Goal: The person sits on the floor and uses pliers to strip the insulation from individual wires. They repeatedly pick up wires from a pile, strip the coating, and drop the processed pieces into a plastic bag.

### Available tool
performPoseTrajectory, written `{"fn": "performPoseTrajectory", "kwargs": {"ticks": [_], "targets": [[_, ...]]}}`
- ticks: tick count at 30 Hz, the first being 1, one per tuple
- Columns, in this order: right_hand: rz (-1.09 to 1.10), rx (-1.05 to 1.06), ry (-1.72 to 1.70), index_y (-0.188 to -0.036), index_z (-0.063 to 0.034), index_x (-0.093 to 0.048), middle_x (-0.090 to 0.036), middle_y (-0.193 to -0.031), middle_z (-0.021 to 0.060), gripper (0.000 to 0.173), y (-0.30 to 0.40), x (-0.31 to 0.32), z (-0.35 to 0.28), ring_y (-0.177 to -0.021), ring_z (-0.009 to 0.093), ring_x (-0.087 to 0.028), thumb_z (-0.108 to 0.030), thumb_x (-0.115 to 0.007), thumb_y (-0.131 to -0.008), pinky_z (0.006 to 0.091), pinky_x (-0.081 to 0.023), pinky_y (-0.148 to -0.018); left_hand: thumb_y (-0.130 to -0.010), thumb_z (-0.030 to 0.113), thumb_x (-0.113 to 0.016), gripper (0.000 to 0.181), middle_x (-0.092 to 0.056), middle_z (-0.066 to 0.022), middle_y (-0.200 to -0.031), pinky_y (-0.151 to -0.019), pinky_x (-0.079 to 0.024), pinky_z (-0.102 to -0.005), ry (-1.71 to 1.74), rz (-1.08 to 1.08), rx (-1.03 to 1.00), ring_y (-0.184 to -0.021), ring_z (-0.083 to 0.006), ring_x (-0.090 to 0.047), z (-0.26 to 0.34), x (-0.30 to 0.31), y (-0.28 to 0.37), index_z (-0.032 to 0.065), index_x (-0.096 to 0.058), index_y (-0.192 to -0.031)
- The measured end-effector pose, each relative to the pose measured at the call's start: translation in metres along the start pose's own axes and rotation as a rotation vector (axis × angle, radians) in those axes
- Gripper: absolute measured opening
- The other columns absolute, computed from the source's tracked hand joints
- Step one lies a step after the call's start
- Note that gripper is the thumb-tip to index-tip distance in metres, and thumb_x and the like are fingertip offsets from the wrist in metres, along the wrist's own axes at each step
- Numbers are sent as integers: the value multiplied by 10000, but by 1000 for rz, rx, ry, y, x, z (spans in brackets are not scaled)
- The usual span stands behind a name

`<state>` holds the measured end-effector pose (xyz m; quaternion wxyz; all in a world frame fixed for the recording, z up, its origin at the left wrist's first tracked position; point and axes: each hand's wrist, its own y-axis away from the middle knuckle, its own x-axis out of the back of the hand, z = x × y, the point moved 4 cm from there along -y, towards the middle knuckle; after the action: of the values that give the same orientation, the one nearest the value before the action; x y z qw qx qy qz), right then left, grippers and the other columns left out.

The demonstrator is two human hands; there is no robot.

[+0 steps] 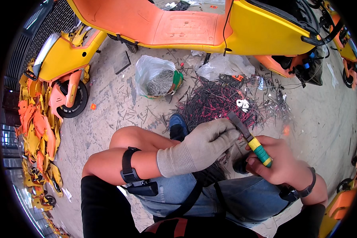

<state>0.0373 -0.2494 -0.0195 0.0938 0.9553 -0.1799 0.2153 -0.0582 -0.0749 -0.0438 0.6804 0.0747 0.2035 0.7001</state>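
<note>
My left hand (205, 145) wears a pale knitted work glove. Its fingers are pinched together close to the tool's blade; something small may be between the fingertips, too hidden to name. My bare right hand (273, 160) is closed round the green and yellow taped handle of a knife-like hand tool (241, 126), whose dark, flat blade slants up and left past the gloved fingertips. Below both hands, a bundle of dark strands (211, 174) lies between my legs, partly covered. Just beyond them a heap of black and red cut tubing or wire sheathing (211, 104) spreads over the floor.
An open plastic sack (145, 74) holds thin silvery strands. Clear plastic film (226, 67) lies beyond the heap. A yellow and orange scooter body (190, 28) spans the far side. Another scooter (62, 59) and piled body panels (40, 128) stand at left; more scooters are at right.
</note>
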Motion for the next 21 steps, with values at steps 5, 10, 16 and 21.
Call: {"fn": "performPoseTrajectory", "kwargs": {"ticks": [5, 10, 16, 21], "targets": [[6, -16, -9, -774, 9, -655, -672, -991, 181, 58, 1, -2, 2, -724, 349, -685, -5, -705, -747, 359, -548, -647, -1049, 193, -471, 212, -556, -23, -743, -498, -391, -212, -24, 2, -79, -579, -63, -474, -1, -1, -1, 14, -570, -1103], [-18, -48, 2, -779, 8, -657, -673, -995, 179, 56, 1, -2, 1, -725, 347, -684, -9, -704, -754, 362, -545, -647, -1050, 201, -471, 220, -555, -17, -749, -504, -391, -210, 6, 4, -44, -585, -60, -473, -4, -2, -2, 15, -571, -1113], [-9, -49, -19, -785, 10, -658, -673, -997, 177, 58, 1, -2, 2, -730, 345, -685, -9, -704, -757, 360, -544, -649, -1021, 144, -520, 219, -555, -34, -853, -647, -469, -255, 18, 12, -23, -740, -82, -532, 0, -1, -1, -25, -608, -1128], [-14, -49, -40, -808, 11, -670, -670, -1002, 179, 69, 0, -3, 4, -747, 339, -690, -11, -711, -757, 355, -546, -668, -1052, 215, -469, 228, -561, -18, -762, -511, -397, -215, -64, 13, -76, -592, -62, -479, -3, -1, -4, 15, -570, -1094]]}}
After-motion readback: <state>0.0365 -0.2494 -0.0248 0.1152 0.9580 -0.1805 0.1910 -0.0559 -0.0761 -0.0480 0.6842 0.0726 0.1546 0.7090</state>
